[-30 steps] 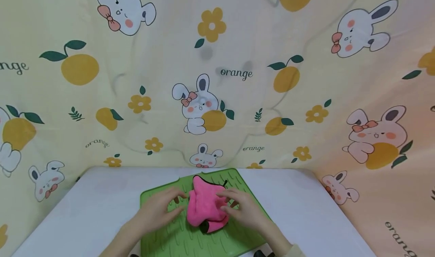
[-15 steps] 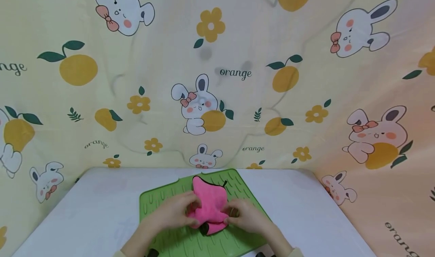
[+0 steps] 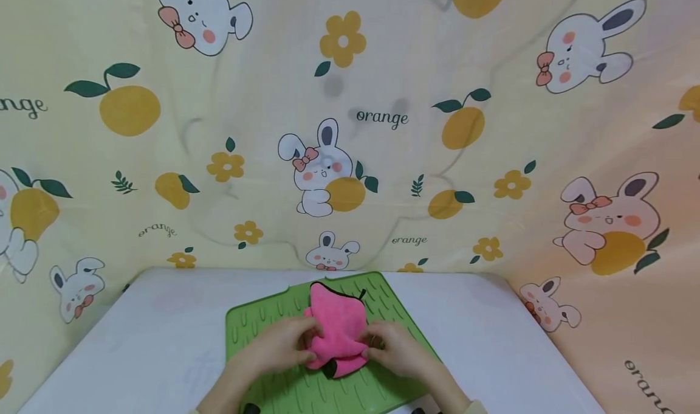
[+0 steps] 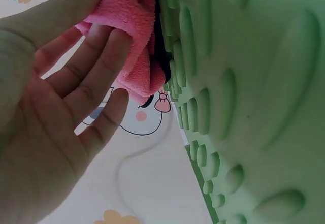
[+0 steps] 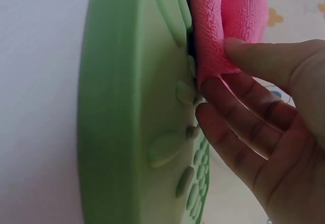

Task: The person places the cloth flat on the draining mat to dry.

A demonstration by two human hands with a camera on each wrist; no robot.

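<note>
A crumpled pink fluffy cloth (image 3: 341, 320) with black edging and a small black loop lies on a green ridged mat (image 3: 259, 317). At its left side my left hand (image 3: 281, 344) pinches a fold. My right hand (image 3: 401, 350) pinches the near right corner of the cloth. In the left wrist view the thumb and fingertips are against the pink pile (image 4: 134, 26), the little finger held away from it. The right wrist view shows the thumb (image 5: 254, 56) on top of the cloth and fingers beneath its edge. The cloth's underside is hidden.
The mat lies askew on a white table (image 3: 164, 323), its raised rim (image 5: 109, 107) showing near the right hand. Behind the table and along its sides hangs a curtain (image 3: 262, 98) printed with rabbits and oranges. Dark objects (image 3: 251, 408) show at the bottom edge by the wrists.
Both hands have come in and down from beside the cloth and now grip its sides. The cloth's sides are drawn inward slightly. Over the last half second little has moved.
</note>
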